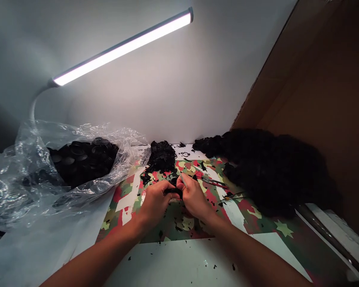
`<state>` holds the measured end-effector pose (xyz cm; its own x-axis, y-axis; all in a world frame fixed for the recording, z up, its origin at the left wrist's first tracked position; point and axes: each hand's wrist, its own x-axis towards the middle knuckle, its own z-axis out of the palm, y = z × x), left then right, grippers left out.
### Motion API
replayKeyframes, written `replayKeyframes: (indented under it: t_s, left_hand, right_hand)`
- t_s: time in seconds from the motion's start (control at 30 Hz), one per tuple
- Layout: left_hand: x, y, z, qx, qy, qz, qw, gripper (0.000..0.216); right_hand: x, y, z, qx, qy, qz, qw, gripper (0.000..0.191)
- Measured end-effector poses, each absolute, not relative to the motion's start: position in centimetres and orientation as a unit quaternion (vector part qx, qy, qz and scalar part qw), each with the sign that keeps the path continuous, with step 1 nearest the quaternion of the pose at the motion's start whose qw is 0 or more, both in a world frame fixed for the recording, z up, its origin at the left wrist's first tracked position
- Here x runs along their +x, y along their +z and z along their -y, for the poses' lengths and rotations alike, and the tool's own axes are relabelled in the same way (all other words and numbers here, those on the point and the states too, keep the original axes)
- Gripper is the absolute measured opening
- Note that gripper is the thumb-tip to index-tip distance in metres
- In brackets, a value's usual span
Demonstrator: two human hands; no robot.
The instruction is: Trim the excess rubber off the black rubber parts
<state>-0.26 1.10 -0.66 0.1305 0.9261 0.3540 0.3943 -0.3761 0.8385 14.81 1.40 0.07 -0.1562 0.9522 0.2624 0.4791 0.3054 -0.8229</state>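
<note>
My left hand (158,199) is closed around a small black rubber-like piece (174,191), thumb and fingers pinching its near side. My right hand (194,197) meets it at the other side of the piece, fingers bent tightly together. The right fingertips partly hide the piece, and I cannot make out whether they also hold a small tool. Just beyond the hands lies a heap of black scraps (161,155). A pair of pliers or snips (214,182) rests on the patterned sheet to the right of my right hand.
An open clear plastic bag (128,139) with black round caps (80,155) lies at left. On the right is a large dark pile (275,171) beside a cardboard wall (311,79). A lit lamp (122,50) hangs above. Black crumbs dot the camouflage-patterned sheet (155,233).
</note>
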Motion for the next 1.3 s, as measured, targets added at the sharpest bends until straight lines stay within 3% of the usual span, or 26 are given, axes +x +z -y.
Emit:
replayKeyframes:
  t_s: [0.17, 0.47, 0.67, 0.83, 0.97, 1.3]
  left_hand:
    - [-0.1, -0.6, -0.2, 0.739, 0.48, -0.39, 0.267, 0.021]
    - [-0.6, 0.2, -0.6, 0.531, 0.494, -0.424, 0.542, 0.01]
    - [-0.9, -0.1, -1.4, 0.478, 0.51, -0.413, 0.583, 0.017]
    - [-0.8, -0.1, -1.3, 0.468, 0.498, -0.441, 0.582, 0.018]
    - [-0.8, -0.6, -1.4, 0.461, 0.506, -0.432, 0.588, 0.022]
    - [-0.2, -1.0, -1.5, 0.335, 0.542, -0.32, 0.701, 0.048]
  right_hand:
    - [16.2, -0.6, -3.0, -0.555, 0.28, 0.667, 0.411, 0.016]
    - [17.3, -1.2, -3.5, -0.531, 0.346, 0.671, 0.384, 0.012]
    - [17.1, -0.6, -2.5, -0.497, 0.429, 0.634, 0.408, 0.021]
    - [16.9, 0.1, -1.8, -0.486, 0.433, 0.63, 0.425, 0.046]
    - [16.5, 0.8, -1.0, -0.453, 0.533, 0.582, 0.416, 0.041]
    - [16.0, 0.9, -0.6, -0.411, 0.626, 0.471, 0.466, 0.039]
